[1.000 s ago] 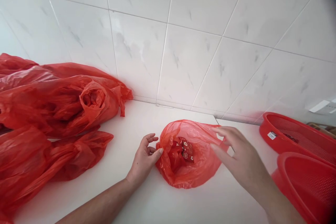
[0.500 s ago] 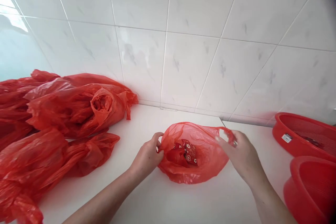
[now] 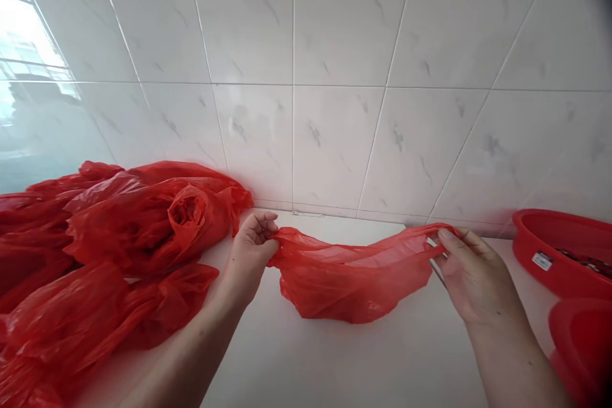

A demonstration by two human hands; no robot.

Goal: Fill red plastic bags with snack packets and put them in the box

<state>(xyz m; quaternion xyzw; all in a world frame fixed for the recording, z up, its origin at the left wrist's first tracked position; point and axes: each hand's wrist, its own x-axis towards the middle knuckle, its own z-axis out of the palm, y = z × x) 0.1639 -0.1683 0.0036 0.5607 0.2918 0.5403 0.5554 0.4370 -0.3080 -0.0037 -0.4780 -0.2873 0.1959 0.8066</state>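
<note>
Thin, crinkled, glossy red plastic bag point(image 3: 354, 274); smooth white countertop point(image 3: 344, 363); glossy marbled wall tiles point(image 3: 335, 140).

The red bag point(image 3: 354, 271) is pulled shut — its contents are hidden. The pile of bags point(image 3: 95, 255) runs off the left edge, the two red baskets point(image 3: 564, 255) off the right — their contents are too small to tell.

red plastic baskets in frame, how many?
2, both at the right edge: one red basket against the tiled wall, a second basket nearer the camera, cut off by the frame. More may sit out of view.
</note>
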